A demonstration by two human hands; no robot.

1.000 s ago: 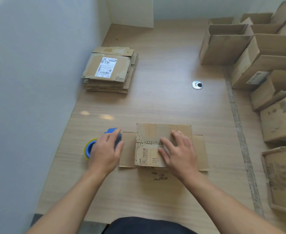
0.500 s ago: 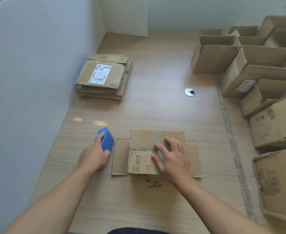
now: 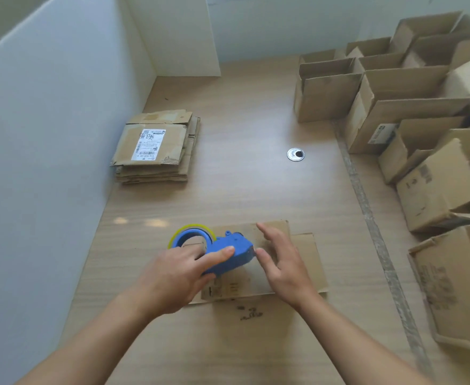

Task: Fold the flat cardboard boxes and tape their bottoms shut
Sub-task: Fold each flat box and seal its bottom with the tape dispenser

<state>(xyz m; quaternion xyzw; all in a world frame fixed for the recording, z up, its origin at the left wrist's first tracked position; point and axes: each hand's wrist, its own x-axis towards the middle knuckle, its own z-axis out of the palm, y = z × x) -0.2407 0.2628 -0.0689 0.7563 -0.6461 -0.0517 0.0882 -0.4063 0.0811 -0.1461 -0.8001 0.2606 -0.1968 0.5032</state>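
The box (image 3: 308,265) lies at 6 o'clock on the table (image 3: 242,190), bottom side up, with one flap spread flat toward 3 o'clock. The left hand (image 3: 178,276) grips the blue dispenser (image 3: 228,255): the fingers are curled round its body and the index finger lies along the top. The dispenser is over the box, tilted, with its yellow-edged roll (image 3: 190,234) at the 9 o'clock end and its front end toward 3 o'clock. The right hand (image 3: 281,262) is over the box at 3 o'clock of the dispenser, fingers straight and spread, holding nothing. Its thumb is just beside the dispenser's front end; contact cannot be determined. A flat stack (image 3: 156,148) of unfolded boxes sits at 10 o'clock on the table, close to the white partition (image 3: 47,162), with a white label (image 3: 149,144) on the top sheet. A metal grommet (image 3: 295,154) is set in the table at 1 o'clock. Open boxes (image 3: 325,95), already folded, fill the table edge from 1 o'clock to 4 o'clock, standing close together, several of them touching.
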